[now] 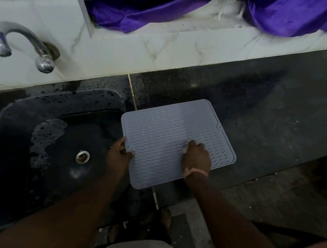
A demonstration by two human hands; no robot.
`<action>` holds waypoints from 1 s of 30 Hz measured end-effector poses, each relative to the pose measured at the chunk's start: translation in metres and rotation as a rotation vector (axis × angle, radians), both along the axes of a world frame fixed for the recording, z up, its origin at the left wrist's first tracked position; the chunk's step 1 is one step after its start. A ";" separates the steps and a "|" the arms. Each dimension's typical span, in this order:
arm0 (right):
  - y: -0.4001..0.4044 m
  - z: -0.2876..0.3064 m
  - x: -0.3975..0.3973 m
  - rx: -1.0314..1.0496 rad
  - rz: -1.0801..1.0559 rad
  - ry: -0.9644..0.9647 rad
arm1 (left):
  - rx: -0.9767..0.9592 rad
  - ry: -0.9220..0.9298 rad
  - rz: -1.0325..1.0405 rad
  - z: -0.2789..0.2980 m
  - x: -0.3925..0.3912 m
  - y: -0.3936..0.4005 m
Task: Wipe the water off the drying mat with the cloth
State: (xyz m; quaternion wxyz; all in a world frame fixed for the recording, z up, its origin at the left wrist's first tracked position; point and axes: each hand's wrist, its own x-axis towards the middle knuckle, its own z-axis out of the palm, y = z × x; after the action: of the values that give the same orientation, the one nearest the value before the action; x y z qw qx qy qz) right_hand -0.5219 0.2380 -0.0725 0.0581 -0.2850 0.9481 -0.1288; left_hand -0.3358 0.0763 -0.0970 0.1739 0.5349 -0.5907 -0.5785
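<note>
A pale grey ribbed drying mat [168, 131] lies on the dark counter, its left edge reaching over the sink's rim. Small water drops glint on its middle. My left hand [118, 153] pinches the mat's left edge near a small hole, thumb on top. My right hand [196, 158] rests on the mat's lower right part, fingers curled over a small white cloth [186, 149]. Only a sliver of the cloth shows at my fingertips; most of it is hidden under the hand.
A dark sink [48, 147] with a metal drain [82, 157] sits to the left, wet with foam. A chrome tap [24, 44] juts from the white tiled wall. Purple fabric [280, 16] hangs at the window. Dark counter [274, 115] stretches right.
</note>
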 end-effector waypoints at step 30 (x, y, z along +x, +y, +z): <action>-0.040 0.029 0.093 -0.072 0.087 -0.576 | -0.483 -0.455 -0.434 0.019 0.018 0.012</action>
State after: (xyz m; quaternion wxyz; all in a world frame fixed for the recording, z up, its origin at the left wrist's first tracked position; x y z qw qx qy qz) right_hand -0.4293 0.1981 -0.0439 0.3200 -0.2790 0.8743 -0.2355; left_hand -0.3178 0.0881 -0.0785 0.0332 0.4559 -0.8326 -0.3127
